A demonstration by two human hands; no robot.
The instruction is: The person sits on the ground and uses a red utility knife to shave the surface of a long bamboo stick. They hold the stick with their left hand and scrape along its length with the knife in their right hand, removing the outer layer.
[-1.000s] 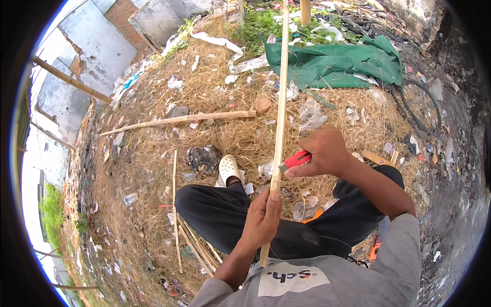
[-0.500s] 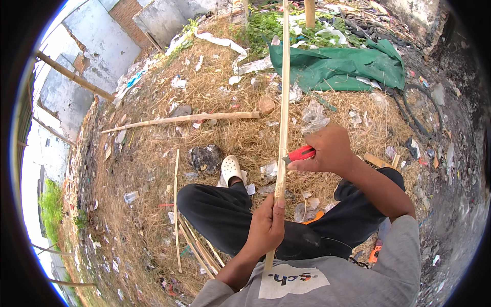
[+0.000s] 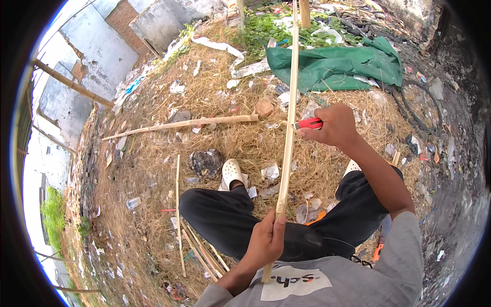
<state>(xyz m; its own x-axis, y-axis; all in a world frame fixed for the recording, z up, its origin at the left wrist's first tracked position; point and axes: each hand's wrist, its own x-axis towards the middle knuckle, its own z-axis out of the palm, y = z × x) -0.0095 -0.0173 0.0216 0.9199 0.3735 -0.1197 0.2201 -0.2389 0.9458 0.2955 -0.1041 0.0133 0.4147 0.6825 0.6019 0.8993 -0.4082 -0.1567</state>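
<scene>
- While the grey shirt (image 3: 368, 286) bears a white panel (image 3: 286, 292) with dark and orange-red lettering, upside down to the wearer, any marking on the red cutter (image 3: 310, 123) is too small to read.
- The left hand (image 3: 266, 238) grasps the long pale strip (image 3: 289, 163) near its lower end, fingers wrapped round it and thumb lying along it; a short end shows below, over the shirt.
- The right hand (image 3: 335, 125) is clenched round the cutter, whose blade meets the strip's right side well above the left hand.
- Beyond the blade, the strip runs up past the green sheet (image 3: 340, 64) to the view's upper edge.
</scene>
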